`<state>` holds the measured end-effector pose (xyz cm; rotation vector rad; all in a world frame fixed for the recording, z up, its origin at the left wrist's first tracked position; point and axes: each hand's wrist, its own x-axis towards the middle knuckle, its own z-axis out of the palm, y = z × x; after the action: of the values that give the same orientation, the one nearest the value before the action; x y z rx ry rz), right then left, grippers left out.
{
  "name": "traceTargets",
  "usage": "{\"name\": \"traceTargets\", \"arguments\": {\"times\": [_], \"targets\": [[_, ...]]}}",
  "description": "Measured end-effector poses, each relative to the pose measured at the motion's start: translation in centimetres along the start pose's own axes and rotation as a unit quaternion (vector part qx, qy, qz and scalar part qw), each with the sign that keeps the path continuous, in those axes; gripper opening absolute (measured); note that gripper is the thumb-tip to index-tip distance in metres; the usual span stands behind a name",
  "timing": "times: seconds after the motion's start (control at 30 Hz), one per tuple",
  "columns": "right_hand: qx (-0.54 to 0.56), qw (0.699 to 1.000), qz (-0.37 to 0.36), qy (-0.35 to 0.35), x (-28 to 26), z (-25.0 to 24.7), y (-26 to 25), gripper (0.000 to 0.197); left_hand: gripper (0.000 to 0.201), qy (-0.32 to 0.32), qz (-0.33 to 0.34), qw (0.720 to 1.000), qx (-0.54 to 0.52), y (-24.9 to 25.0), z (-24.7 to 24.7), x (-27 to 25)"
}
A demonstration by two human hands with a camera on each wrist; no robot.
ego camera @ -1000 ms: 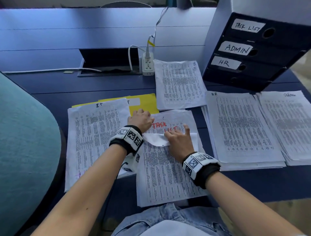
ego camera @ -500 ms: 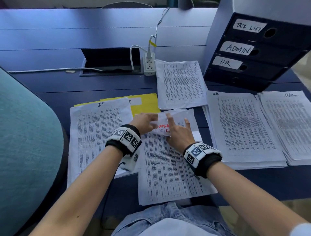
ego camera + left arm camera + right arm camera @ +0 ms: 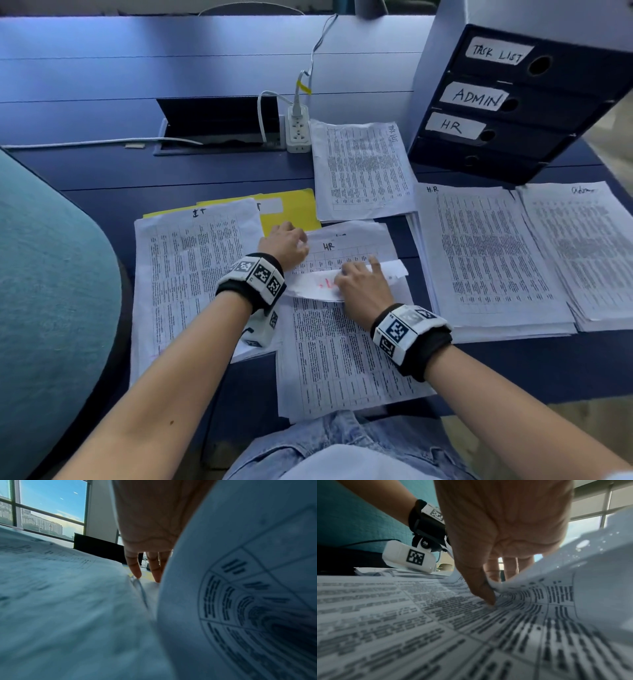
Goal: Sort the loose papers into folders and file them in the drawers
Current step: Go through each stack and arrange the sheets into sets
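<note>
- While the drawer unit (image 3: 507,102) is standing at two o'clock on the desk (image 3: 102,171), its drawers labelled TASK LIST, ADMIN and HR are all sitting closed, contents hidden.
- A yellow folder (image 3: 294,212) is lying at twelve o'clock from the hands, partly under the IT paper stack (image 3: 191,274).
- The right hand (image 3: 359,287) is curling the top sheet (image 3: 318,284) of the centre stack back, thumb and fingers pinching it.
- An HR-marked sheet (image 3: 346,246) is showing beneath.
- The left hand (image 3: 284,245) is resting at the stack's ten o'clock corner; its fingers seem loosely extended, fingertips touching paper.
</note>
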<state>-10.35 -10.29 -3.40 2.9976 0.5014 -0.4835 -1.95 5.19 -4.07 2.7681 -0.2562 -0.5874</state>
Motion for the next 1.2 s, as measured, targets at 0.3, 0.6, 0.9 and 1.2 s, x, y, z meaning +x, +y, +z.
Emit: {"name": "traceTargets", "arguments": {"times": [0.3, 0.6, 0.9, 1.2], "targets": [[0.081, 0.993, 0.042, 0.077, 0.9, -3.7, 2.1, 0.018, 0.046, -0.011, 0.023, 0.989, -0.147, 0.5, -1.3, -0.6], [0.166, 0.924, 0.132, 0.317, 3.4, -11.6, 6.5, 0.014, 0.017, 0.040, 0.036, 0.858, -0.511, 2.2, -3.4, -2.5], [0.577, 0.719, 0.311, 0.232, 5.2, -8.5, 9.6, 0.069, 0.006, 0.152, -0.029, 0.784, -0.601, 2.4, -7.4, 2.0], [0.527, 0.729, 0.372, 0.228, 8.7, -5.5, 13.5, 0.020, 0.059, 0.136, -0.117, 0.782, -0.597, 3.2, -7.8, 13.4]]}}
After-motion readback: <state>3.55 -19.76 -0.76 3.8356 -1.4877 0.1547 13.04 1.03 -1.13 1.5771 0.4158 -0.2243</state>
